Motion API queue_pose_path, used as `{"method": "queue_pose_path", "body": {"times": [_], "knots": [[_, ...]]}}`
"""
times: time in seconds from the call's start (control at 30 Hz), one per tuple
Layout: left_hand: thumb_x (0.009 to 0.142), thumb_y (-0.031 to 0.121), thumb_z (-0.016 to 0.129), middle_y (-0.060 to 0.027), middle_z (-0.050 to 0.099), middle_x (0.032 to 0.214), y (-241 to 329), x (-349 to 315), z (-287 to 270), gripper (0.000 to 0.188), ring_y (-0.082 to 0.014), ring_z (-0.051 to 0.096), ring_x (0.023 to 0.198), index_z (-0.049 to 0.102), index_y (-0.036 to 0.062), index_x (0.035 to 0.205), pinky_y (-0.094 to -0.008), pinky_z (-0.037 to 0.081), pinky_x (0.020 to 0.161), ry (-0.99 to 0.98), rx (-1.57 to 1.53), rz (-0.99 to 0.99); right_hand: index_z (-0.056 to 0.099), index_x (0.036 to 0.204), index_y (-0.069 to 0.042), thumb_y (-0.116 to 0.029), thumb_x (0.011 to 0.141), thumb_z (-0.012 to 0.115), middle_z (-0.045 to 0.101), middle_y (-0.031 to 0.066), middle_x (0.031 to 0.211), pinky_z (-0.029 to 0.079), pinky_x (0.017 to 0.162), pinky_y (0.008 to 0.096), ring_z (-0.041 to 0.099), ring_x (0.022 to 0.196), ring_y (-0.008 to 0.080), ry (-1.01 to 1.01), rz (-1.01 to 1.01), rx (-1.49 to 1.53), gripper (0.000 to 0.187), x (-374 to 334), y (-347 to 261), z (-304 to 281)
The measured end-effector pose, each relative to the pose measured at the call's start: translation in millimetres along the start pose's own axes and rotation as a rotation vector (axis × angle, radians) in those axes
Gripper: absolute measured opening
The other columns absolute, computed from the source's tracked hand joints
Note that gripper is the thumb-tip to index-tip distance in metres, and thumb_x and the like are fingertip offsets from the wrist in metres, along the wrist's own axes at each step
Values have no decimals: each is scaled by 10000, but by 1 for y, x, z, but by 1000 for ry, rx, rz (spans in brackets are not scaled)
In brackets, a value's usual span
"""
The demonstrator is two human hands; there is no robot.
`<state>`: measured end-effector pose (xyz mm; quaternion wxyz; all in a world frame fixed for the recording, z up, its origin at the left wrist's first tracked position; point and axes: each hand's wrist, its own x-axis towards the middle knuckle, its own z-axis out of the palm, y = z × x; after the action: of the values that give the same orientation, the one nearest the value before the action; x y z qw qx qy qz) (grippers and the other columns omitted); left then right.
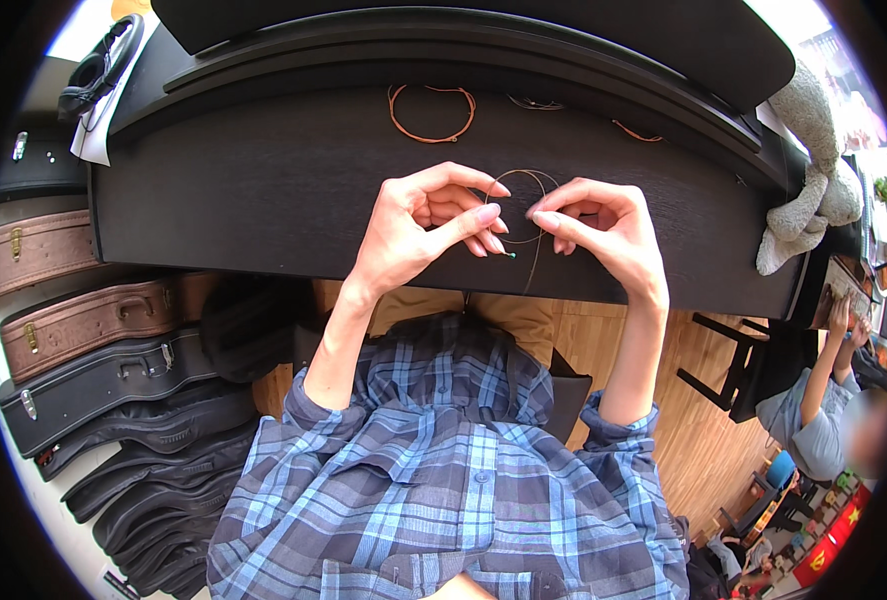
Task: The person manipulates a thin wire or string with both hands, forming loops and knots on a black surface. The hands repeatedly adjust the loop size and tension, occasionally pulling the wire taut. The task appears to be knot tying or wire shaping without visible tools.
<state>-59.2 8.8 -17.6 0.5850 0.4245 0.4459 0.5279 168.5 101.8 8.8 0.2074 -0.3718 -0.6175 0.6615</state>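
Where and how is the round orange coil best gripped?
Likely by its near arc: the orange coil could be pinched between thumb and fingertip, coming from above on the wearer's side. It lies as a thin open loop, its near arc exposed and its far side close to the black ledge.

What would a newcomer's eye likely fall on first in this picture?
Probably the thin looped string over the black desktop, pinched by the right hand with the left hand at its other side. Next might come the blue plaid shirt filling the lower middle. The brown and black cases down the left and the grey plush toy at the right also stand out.
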Motion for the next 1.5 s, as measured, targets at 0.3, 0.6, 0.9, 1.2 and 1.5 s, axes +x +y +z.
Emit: {"method": "queue_pose_path", "body": {"times": [0.3,0.6,0.9,1.2,1.5], "knots": [[957,56,694,-153,756,878,1,0,-1,210,-179,753,764,677,-25,1150,-273,620,684,-14,-28,-3,760,977,11,-16,826,822,746,78,782,559,589,203,730,695,121,238,-265,-225,165,3,13,16],[958,48,689,-157,756,877,2,0,-2,212,-187,755,758,673,-30,1154,-275,621,671,-12,-31,-3,726,883,-7,-34,805,841,740,48,767,565,600,203,728,684,112,349,-397,-245,141,5,23,19],[959,44,686,-164,755,876,3,0,-3,212,-196,758,754,669,-34,1156,-279,622,666,-12,-33,-6,594,1043,-73,21,776,820,695,-1,794,397,539,180,547,611,25,341,-440,-282,362,4,22,20],[963,44,677,-182,752,878,4,1,-3,215,-217,759,748,659,-46,1158,-280,619,644,-13,-38,-13,645,1025,-83,41,761,797,717,-6,803,428,589,222,564,713,75,300,-685,-293,330,7,31,16],[969,38,662,-180,744,853,3,1,-2,215,-224,755,720,650,-55,1163,-275,610,613,1,-22,-5,568,1259,-12,61,829,746,750,111,962,539,781,295,685,857,171,219,-685,-404,471,4,24,13]]}}
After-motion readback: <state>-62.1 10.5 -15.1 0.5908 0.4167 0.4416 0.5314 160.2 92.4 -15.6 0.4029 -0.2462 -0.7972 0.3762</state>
